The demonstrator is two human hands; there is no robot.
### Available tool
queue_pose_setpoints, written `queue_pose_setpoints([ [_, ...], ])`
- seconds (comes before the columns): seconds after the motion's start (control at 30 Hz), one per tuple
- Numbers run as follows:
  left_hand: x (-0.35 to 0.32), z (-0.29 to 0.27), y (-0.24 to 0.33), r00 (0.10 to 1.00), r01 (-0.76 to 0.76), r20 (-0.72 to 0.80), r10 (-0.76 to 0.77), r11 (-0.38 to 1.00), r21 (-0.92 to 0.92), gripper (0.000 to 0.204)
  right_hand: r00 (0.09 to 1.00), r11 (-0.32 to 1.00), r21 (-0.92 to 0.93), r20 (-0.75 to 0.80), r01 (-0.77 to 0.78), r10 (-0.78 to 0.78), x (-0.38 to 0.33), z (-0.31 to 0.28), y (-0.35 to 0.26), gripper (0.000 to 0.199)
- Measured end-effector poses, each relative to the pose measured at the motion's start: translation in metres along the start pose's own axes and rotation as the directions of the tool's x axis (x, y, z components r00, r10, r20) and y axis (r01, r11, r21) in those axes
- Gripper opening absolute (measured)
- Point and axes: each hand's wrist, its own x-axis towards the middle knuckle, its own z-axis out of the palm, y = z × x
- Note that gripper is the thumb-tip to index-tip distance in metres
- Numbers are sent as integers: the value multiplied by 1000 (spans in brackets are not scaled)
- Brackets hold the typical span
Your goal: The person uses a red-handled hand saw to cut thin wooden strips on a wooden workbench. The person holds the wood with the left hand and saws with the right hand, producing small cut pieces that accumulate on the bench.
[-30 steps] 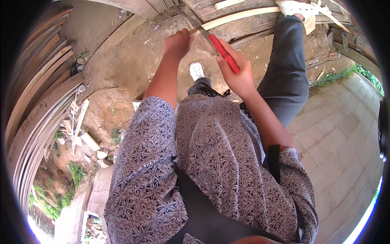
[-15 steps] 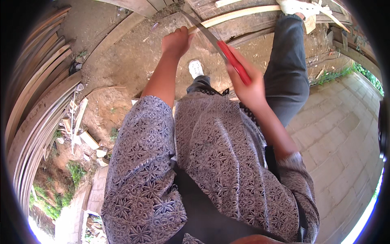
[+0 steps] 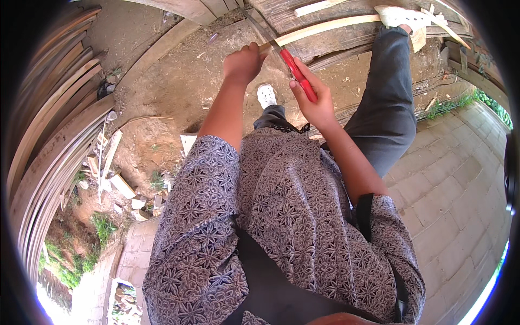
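Observation:
My left hand (image 3: 244, 64) is closed round the near end of a thin, pale wooden strip (image 3: 330, 25). Wrapped round the red handle of a handsaw (image 3: 298, 75) is my right hand (image 3: 315, 100). Just right of my left fist, the saw's narrow dark blade crosses the strip and points away to the upper left. Whether its teeth have cut into the wood cannot be seen. The strip runs right over rough boards (image 3: 355, 39), and its far end meets my right shoe (image 3: 403, 17), which rests up on the boards.
Stacked long planks (image 3: 49, 157) line the left side. Wood offcuts (image 3: 122, 186) and rubble lie on the dirt ground (image 3: 179, 81). My other white shoe (image 3: 266, 96) stands on that ground. Grey paving (image 3: 449, 189) spreads to the right, with grass along its edge.
My right hand has pushed the saw forward and left, so its handle is now closer to the strip. My left hand keeps its hold on the strip. The view has shifted slightly.

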Motion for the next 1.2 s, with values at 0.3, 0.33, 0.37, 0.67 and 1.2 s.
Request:
queue_pose_setpoints([
  [0.3,2,1,-1,999,-32,-28,31,999,-30,43,993,992,-62,34,114,-112,-12,-8,15,52],
  [0.33,2,0,-1,999,-27,-23,26,999,-26,42,997,995,-66,41,71,-68,-8,-9,5,52],
  [0.37,3,3,-4,999,-34,-29,34,999,-4,42,999,997,-67,46,25,-22,-7,-10,-8,52],
  [0.67,2,2,-5,999,-44,6,44,999,30,45,986,972,-185,63,-143,157,-103,-80,-137,49],
  [1.2,2,-7,-4,1000,-26,-14,25,998,-60,40,1000,995,-98,-7,9,-10,88,27,-1,46],
])
